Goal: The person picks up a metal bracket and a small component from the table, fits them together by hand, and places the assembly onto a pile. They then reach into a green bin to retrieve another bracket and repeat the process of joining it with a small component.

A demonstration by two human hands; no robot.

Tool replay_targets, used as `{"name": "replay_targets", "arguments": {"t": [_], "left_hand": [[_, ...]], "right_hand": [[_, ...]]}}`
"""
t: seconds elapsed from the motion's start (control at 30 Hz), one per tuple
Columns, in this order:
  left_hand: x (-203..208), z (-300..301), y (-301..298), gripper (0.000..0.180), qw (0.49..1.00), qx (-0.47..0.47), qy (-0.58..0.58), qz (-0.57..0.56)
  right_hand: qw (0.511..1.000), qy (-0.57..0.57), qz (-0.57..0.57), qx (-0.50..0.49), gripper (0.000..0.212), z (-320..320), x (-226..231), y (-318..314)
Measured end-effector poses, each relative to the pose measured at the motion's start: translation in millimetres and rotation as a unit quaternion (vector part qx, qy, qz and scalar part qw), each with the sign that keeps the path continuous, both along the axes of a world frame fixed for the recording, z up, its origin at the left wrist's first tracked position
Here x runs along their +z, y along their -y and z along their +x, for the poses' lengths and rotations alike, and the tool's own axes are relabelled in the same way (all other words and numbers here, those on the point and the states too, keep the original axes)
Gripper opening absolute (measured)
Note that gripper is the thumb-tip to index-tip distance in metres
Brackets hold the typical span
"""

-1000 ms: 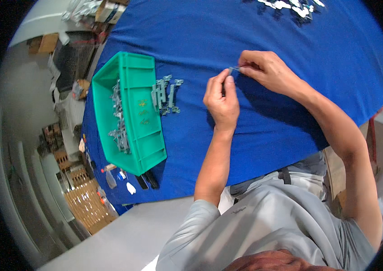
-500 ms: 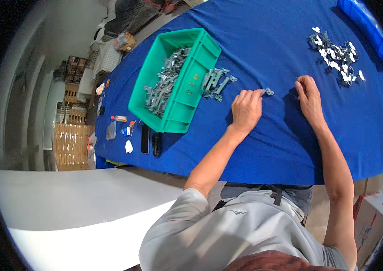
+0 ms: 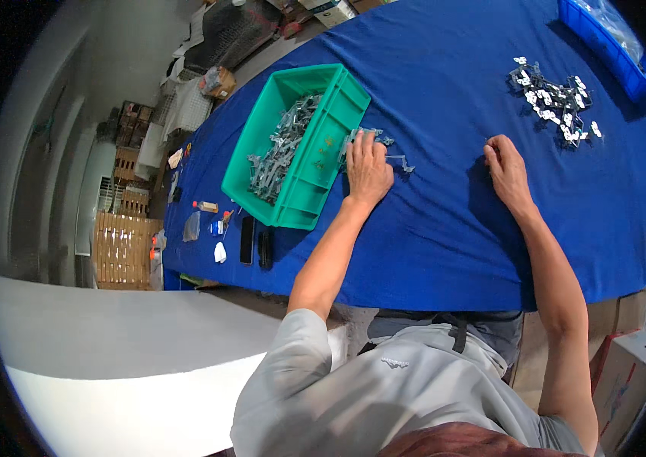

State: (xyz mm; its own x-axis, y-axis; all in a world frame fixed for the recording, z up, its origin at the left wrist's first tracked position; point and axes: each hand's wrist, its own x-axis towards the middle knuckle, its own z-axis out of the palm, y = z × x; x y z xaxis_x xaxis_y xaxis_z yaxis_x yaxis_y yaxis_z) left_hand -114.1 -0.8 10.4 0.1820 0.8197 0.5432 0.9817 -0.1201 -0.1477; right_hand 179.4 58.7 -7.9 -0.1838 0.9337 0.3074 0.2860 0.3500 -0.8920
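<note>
My left hand [image 3: 368,166] lies on a small cluster of grey metal parts [image 3: 391,151] on the blue table cloth [image 3: 445,228], just right of a green bin [image 3: 292,213] filled with several similar grey metal pieces [image 3: 281,148]. Whether its fingers grip a part is hidden. My right hand [image 3: 505,169] rests on the cloth with fingers curled, apart from a heap of small white and grey parts [image 3: 555,95] further away to the right.
A blue bin [image 3: 601,46] stands at the far right edge of the table. Near the table's left end lie a dark phone [image 3: 247,240], a dark flat object [image 3: 264,250] and small bits. Wooden pallets [image 3: 121,247] and shelving stand on the floor to the left.
My left hand has moved left from the middle of the cloth to the metal parts beside the green bin. My right hand has stayed on the cloth near the middle.
</note>
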Motion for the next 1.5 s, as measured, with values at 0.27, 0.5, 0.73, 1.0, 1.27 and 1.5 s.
{"name": "replay_targets", "arguments": {"t": [0.27, 0.5, 0.73, 1.0, 1.27, 1.5], "left_hand": [[7.8, -2.5, 4.5, 0.013, 0.998, -0.050, 0.021, -0.019], [7.8, 4.0, 29.6, 0.017, 0.999, -0.030, 0.040, -0.007], [14.8, -4.4, 13.1, 0.037, 0.989, 0.122, 0.056, -0.062], [17.4, -21.6, -16.1, 0.063, 0.962, 0.216, 0.079, -0.150], [13.0, -36.5, 7.8, 0.063, 0.977, 0.067, 0.130, -0.154], [5.3, -32.3, -21.2, 0.035, 0.977, 0.100, 0.121, -0.147]], "right_hand": [[1.000, -0.008, -0.006, 0.003, 0.016, 0.7, -3.9, 0.0], [1.000, -0.013, -0.010, 0.009, 0.015, 0.5, -2.9, 1.0], [1.000, 0.000, -0.008, 0.011, 0.016, 1.9, -4.6, 0.5], [1.000, -0.005, -0.009, 0.019, 0.017, 2.7, -4.3, 2.1], [0.999, 0.027, 0.015, 0.018, 0.016, 0.9, 0.7, -0.6], [0.999, 0.034, 0.015, 0.026, 0.016, 2.0, 1.7, 3.6]]}}
